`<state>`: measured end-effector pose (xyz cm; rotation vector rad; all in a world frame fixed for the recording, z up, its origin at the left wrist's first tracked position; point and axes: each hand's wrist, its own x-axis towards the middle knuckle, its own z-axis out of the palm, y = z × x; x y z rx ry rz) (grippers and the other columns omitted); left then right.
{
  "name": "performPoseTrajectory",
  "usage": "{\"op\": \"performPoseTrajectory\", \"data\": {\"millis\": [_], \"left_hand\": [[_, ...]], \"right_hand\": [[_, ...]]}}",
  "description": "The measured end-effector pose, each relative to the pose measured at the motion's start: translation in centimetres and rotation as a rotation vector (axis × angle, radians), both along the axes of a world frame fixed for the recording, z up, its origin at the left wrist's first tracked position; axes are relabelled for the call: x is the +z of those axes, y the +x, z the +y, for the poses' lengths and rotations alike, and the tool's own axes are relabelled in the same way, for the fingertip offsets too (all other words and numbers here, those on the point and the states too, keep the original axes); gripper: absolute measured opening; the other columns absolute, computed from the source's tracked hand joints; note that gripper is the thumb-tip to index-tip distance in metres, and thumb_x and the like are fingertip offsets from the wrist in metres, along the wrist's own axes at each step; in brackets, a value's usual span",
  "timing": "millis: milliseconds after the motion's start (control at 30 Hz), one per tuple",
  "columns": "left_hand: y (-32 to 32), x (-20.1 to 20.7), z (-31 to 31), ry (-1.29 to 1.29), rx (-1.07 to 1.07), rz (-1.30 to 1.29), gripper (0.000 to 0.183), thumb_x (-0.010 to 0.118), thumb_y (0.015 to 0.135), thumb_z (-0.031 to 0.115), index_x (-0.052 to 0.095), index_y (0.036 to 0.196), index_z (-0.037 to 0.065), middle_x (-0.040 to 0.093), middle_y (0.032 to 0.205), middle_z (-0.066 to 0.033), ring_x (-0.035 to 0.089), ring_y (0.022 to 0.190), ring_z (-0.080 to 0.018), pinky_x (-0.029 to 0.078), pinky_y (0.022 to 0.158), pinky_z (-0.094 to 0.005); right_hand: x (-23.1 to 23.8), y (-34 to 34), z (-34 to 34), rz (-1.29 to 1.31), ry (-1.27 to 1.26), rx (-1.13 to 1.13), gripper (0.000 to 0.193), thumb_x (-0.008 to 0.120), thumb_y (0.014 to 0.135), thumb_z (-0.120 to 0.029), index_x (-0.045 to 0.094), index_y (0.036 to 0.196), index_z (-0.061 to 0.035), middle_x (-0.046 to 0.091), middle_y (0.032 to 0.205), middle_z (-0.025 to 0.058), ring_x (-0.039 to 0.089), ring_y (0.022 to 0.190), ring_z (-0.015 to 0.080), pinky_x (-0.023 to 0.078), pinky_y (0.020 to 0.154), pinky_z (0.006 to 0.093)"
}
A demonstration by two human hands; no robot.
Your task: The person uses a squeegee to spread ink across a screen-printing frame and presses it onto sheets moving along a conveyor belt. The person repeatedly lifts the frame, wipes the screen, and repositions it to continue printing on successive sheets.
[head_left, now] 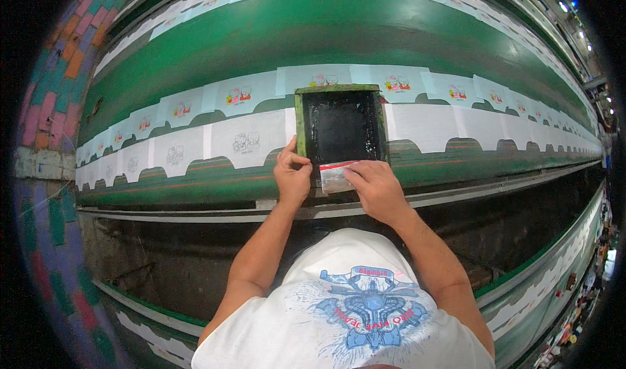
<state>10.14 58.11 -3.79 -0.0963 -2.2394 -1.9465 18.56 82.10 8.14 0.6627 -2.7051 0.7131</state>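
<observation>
A screen-printing frame with green wooden edges and a dark, wet-looking mesh lies flat on the long green table. My left hand is closed at its lower left corner, fingers curled against the side. In my right hand is a flat squeegee, pale with a red strip along its top, held at the near end of the mesh. White cut pieces left of the frame, such as one, carry black outline drawings. To the right, a white piece looks blank. What lies under the frame is hidden.
Behind the frame runs a row of pale blue pieces with coloured cartoon prints. Another printed row lies at the far side. A pale rail edges the table before me. More green tables stand behind; colourful bricks are at left.
</observation>
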Motion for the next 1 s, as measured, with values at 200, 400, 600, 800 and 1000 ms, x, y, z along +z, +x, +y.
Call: {"op": "performPoseTrajectory", "data": {"millis": [200,400,600,800,1000], "left_hand": [[0.2,-0.2,0.1,0.020,0.017,-0.064,0.012,0.075,0.073,-0.006,0.073,0.080,0.004,0.063,0.154,-0.0291,0.060,0.140,-0.0394,0.043,0.119,-0.0470],[0.1,1.0,0.8,-0.071,0.013,-0.075,0.014,0.077,0.078,-0.004,0.075,0.088,0.005,0.063,0.156,-0.0246,0.060,0.141,-0.0369,0.044,0.118,-0.0472],[0.1,1.2,0.4,-0.091,0.009,-0.105,0.018,0.074,0.089,-0.003,0.078,0.105,0.004,0.061,0.158,-0.0228,0.058,0.145,-0.0363,0.043,0.121,-0.0458],[-0.5,1.1,0.3,-0.047,-0.007,-0.079,0.025,0.075,0.086,-0.005,0.078,0.109,0.005,0.063,0.153,-0.0219,0.059,0.141,-0.0387,0.044,0.121,-0.0475],[-0.2,1.0,0.4,-0.058,0.000,-0.089,0.040,0.073,0.091,-0.006,0.076,0.129,0.005,0.060,0.159,-0.0205,0.062,0.141,-0.0316,0.051,0.114,-0.0409]], "right_hand": [[1.3,-3.1,1.0,-0.227,0.188,0.147,0.037,0.072,0.083,-0.002,0.074,0.119,-0.0061,0.072,0.113,0.0143,0.069,0.113,0.0353,0.055,0.099,0.0476],[3.3,-11.6,3.2,-0.516,0.170,0.193,0.039,0.065,0.087,0.003,0.076,0.122,-0.0091,0.073,0.117,0.0167,0.068,0.117,0.0395,0.056,0.103,0.0505],[1.2,-17.6,2.1,-0.299,0.125,0.002,0.044,0.060,0.088,0.006,0.076,0.126,-0.0086,0.074,0.118,0.0179,0.068,0.120,0.0396,0.055,0.104,0.0512],[-1.0,-12.4,0.2,-0.037,0.164,0.016,0.052,0.066,0.078,0.008,0.073,0.127,-0.0065,0.074,0.115,0.0168,0.068,0.107,0.0406,0.054,0.093,0.0508],[-0.4,-3.3,-2.0,-0.110,0.204,-0.001,0.044,0.068,0.082,0.000,0.073,0.126,-0.0064,0.070,0.124,0.0163,0.066,0.113,0.0387,0.051,0.097,0.0501]]}}
